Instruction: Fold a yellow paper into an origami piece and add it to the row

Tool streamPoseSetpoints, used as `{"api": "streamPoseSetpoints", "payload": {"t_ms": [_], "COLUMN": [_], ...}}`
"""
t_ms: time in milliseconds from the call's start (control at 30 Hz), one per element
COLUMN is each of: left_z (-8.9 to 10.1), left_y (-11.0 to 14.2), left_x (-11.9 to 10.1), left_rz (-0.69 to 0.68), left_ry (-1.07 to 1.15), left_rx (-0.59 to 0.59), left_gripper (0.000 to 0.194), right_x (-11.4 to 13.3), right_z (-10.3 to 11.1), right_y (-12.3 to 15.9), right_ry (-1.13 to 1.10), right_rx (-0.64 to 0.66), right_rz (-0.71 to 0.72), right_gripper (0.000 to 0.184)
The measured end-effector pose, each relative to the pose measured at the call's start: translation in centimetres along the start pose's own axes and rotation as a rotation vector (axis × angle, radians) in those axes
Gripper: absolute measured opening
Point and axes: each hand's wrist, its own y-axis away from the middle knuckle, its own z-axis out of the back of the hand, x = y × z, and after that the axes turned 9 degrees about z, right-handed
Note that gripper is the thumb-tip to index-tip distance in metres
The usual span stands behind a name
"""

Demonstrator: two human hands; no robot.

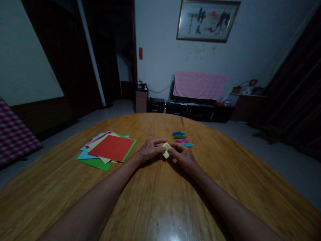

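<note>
Between my two hands is a small folded piece of pale yellow paper (pixel 167 151), turned like a diamond. My left hand (pixel 151 150) grips its left side, thumb in front and fingers behind. On its right side, my right hand (pixel 184 155) pinches it the same way. Both hands are low over the wooden table (pixel 155 201). Just beyond my right hand, folded paper boats lie in a row: a dark blue one (pixel 178 133), a green one (pixel 180 137), a pink one (pixel 182 140) and a light blue one (pixel 187 144).
A loose stack of coloured paper sheets, red on top (pixel 112 148), spreads on the table left of my left hand. Past the table's far edge stands a low black cabinet (pixel 198 112) with a pink cloth (pixel 199 85) draped over something on it. A checked cloth (pixel 15 134) hangs at far left.
</note>
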Motion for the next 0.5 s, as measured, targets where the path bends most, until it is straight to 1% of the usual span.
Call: {"api": "streamPoseSetpoints", "payload": {"t_ms": [100,200,333,500], "left_z": [0.44,0.66,0.68,0.93], "left_y": [0.27,0.22,-0.08,-0.44], "left_x": [-0.43,-0.43,-0.15,0.12], "left_rz": [0.03,0.029,0.075,0.131], "left_ry": [0.021,-0.003,-0.004,-0.006], "left_rx": [0.104,0.139,0.094,0.024], "left_gripper": [0.039,0.037,0.032,0.022], "right_x": [0.46,0.85,0.91,0.4], "right_z": [-0.11,-0.2,-0.24,-0.03], "right_y": [0.07,0.1,0.1,-0.05], "right_ry": [-0.006,0.001,0.004,0.039], "right_rx": [-0.004,-0.01,-0.006,0.024], "right_rz": [0.008,0.009,0.009,0.008], "right_gripper": [0.029,0.028,0.028,0.029]}}
